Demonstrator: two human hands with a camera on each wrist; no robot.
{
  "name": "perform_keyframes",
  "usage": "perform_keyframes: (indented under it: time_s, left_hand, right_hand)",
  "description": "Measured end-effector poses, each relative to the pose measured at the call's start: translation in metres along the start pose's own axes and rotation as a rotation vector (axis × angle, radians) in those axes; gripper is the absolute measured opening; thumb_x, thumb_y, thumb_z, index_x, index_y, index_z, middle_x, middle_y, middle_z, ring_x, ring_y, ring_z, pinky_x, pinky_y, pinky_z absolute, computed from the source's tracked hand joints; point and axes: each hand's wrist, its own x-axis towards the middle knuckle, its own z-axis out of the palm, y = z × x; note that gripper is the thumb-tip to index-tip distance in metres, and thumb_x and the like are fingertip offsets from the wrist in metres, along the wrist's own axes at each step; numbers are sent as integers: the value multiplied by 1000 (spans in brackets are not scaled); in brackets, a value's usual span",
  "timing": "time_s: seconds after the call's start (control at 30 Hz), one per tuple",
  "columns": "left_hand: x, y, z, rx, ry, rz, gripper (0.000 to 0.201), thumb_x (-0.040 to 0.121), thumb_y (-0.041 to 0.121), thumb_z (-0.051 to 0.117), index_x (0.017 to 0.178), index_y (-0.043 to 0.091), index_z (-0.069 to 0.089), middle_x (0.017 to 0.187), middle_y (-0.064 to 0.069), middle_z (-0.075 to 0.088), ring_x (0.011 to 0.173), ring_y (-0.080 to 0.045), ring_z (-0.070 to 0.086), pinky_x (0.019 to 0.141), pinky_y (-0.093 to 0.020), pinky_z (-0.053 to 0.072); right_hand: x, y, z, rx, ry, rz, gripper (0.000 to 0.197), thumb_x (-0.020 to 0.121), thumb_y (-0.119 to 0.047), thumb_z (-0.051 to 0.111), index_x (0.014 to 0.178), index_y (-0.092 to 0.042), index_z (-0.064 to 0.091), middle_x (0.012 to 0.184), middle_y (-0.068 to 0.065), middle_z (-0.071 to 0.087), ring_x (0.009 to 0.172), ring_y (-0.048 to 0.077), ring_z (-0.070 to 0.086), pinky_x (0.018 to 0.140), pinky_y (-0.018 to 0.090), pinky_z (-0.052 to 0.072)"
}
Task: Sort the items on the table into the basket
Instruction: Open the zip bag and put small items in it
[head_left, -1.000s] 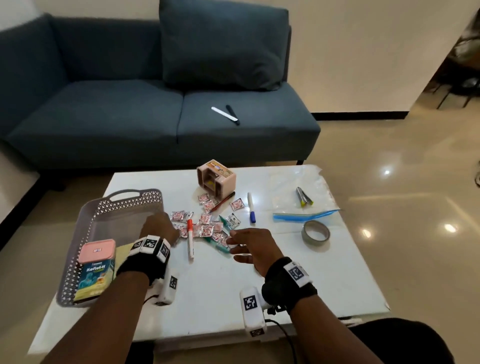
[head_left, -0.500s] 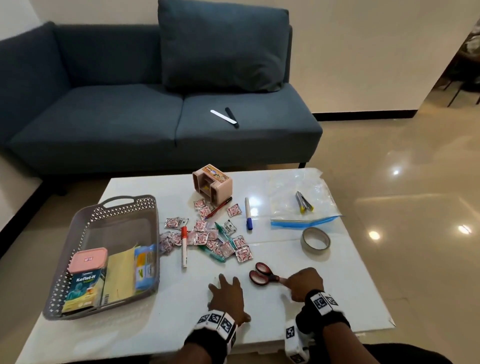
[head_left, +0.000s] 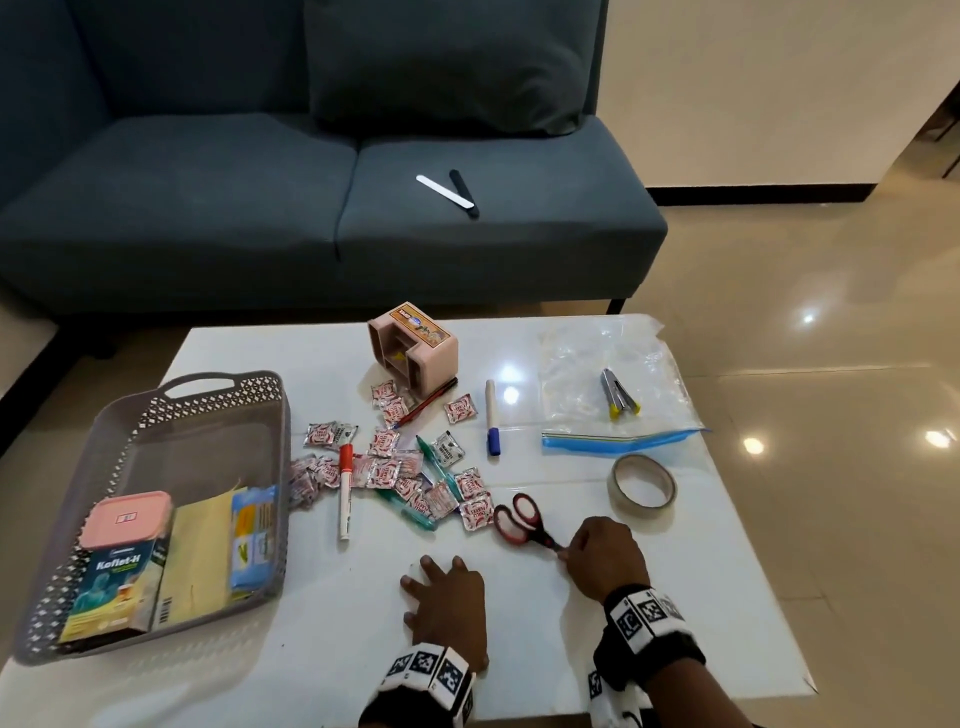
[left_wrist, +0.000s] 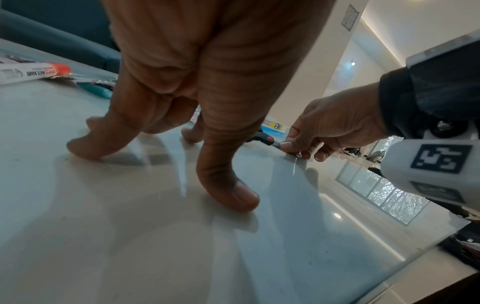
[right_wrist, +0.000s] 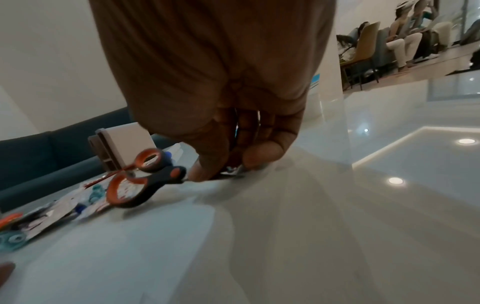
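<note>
Red-handled scissors (head_left: 519, 521) lie near the front of the white table (head_left: 727, 613). My right hand (head_left: 605, 556) pinches their blades, with the handles (right_wrist: 135, 181) pointing away toward the pile. My left hand (head_left: 447, 597) rests flat on the table with fingers spread, its fingertips (left_wrist: 228, 199) pressing the surface. The grey basket (head_left: 156, 415) stands at the left, holding a pink-lidded box (head_left: 127, 519), a medicine carton (head_left: 111, 587) and flat packets. A pile of small sachets (head_left: 389, 467), a red-capped marker (head_left: 345, 488) and teal pens lies mid-table.
A pink pen holder (head_left: 415, 348) lies tipped at the back. A blue-capped marker (head_left: 491, 423), a zip bag (head_left: 613, 400) with a stapler and a roll of tape (head_left: 642, 486) sit to the right. A blue sofa (head_left: 311, 208) stands behind the table.
Both hands have drawn back from the pile to the table's front. My right hand has taken hold of the scissors' blades; my left hand has settled flat on the table.
</note>
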Motion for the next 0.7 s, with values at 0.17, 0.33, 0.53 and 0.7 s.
perform_keyframes:
  time_s: [0.17, 0.33, 0.53, 0.7]
  left_hand:
    - [0, 3, -3, 3, -18, -12, 128, 65, 30, 90, 154, 12, 0, 158, -26, -4, 142, -54, 4, 109, -55, 37]
    - [4, 1, 0, -20, -26, 10, 102, 83, 17, 75, 154, 14, 1, 158, -25, -9, 143, -54, -2, 111, -55, 32]
    - [20, 0, 12, -65, 0, 4, 81, 95, 10, 57, 155, 16, 3, 159, -23, -7, 143, -53, -1, 108, -55, 33]
    - [31, 4, 13, -43, -27, -34, 59, 102, 0, 20, 155, 21, 5, 160, -22, -7, 144, -52, -2, 109, -54, 30]
  right_hand:
    - [20, 8, -15, -51, 79, 29, 40, 71, -45, 77, 88, -10, 73, 91, 7, 73, 91, 24, 68, 76, 31, 55]
    - [33, -6, -41, -158, 76, -6, 38, 70, -47, 77, 85, -13, 76, 90, 3, 73, 92, 20, 67, 80, 29, 53]
    - [109, -38, -101, -100, 270, 58, 46, 74, -44, 76, 94, -3, 68, 99, 15, 70, 96, 32, 67, 79, 31, 51]
    - [165, -54, -118, -110, 254, 116, 52, 73, -37, 78, 107, -4, 58, 115, 21, 60, 106, 39, 59, 87, 41, 49]
